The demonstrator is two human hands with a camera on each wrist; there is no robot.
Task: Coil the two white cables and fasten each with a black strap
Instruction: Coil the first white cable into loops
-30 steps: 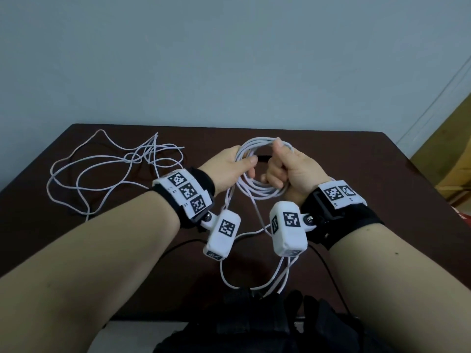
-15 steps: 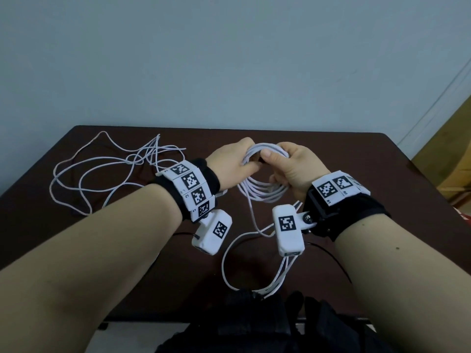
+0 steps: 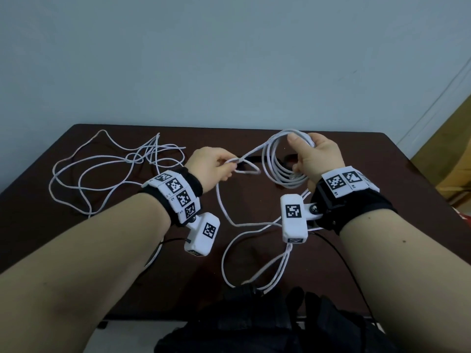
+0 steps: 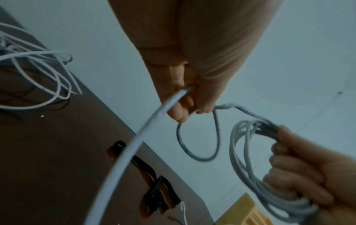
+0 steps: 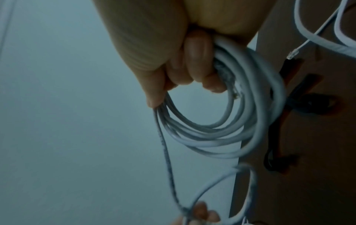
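My right hand (image 3: 314, 159) grips a coil of white cable (image 3: 274, 166) held above the dark table (image 3: 382, 189); the right wrist view shows its fingers (image 5: 196, 60) curled round the coil's loops (image 5: 221, 130). My left hand (image 3: 216, 165) pinches a small loop of the same cable (image 3: 246, 168) to the left of the coil, seen close in the left wrist view (image 4: 198, 137). The rest of this cable (image 3: 229, 250) trails down toward my lap. A second white cable (image 3: 107, 171) lies loose at the table's back left. Two black straps (image 4: 154, 182) lie on the table under the hands.
A grey wall stands behind the table. A yellow-brown box (image 3: 453, 159) sits off the table's right side. A black bag (image 3: 267, 327) lies in front of the near edge, and a thin black wire (image 3: 349, 271) runs beneath my right forearm.
My hands were together at the coil's top; now the left hand has moved away to the left, drawing out a length of cable into a small loop. The right hand has shifted right and up.
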